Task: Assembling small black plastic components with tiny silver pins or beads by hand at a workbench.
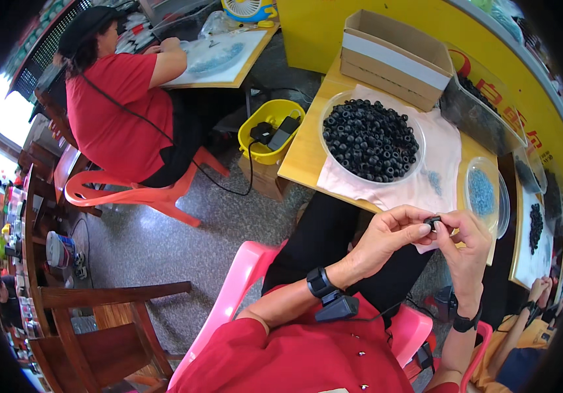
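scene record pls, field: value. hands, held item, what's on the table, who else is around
left hand: pinches a small black ring with the right
right hand: fingertips on the same ring
small black ring: held between both hands, above the lap
clear bowl: on the yellow table, full of black rings
small dish: holds pale blue bits
cardboard box: open, behind the bowl
other people: person in red seated at a second table; another's hands at far right
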{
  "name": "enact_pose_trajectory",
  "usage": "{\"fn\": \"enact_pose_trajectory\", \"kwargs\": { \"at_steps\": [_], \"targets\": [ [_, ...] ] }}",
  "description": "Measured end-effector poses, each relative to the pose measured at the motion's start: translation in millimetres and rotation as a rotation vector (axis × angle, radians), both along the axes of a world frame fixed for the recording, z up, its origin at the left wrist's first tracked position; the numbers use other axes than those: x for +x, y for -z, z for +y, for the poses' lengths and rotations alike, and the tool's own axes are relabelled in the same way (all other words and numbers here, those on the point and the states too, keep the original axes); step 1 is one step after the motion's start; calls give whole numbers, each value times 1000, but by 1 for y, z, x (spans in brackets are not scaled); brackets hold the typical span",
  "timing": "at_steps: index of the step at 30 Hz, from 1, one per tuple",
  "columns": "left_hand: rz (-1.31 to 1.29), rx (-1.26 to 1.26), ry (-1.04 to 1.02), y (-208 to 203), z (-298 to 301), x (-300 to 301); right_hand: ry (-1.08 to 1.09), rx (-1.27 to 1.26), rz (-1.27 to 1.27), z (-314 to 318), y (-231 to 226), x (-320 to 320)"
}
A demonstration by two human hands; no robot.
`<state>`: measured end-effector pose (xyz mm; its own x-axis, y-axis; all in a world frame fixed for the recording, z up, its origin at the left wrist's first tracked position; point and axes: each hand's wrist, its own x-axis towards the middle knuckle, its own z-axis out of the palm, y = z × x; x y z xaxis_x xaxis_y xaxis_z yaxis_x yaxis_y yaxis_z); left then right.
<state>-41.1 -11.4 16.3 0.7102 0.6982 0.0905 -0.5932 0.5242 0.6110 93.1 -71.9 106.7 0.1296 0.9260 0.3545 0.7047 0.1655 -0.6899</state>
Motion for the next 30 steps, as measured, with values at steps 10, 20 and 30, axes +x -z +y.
{"fn": "enact_pose_trajectory", "kwargs": {
  "at_steps": [10, 20, 30],
  "targets": [
    [70, 92, -10, -6, -21, -6, 41, -5, -82, -32, 6, -3],
    [81, 79, -6, 5, -38, -14, 26, -26, -204, -50, 9, -18],
    [47, 86, -5, 7, -44, -15, 69, -5, -121, -63, 10, -27]
  ]
}}
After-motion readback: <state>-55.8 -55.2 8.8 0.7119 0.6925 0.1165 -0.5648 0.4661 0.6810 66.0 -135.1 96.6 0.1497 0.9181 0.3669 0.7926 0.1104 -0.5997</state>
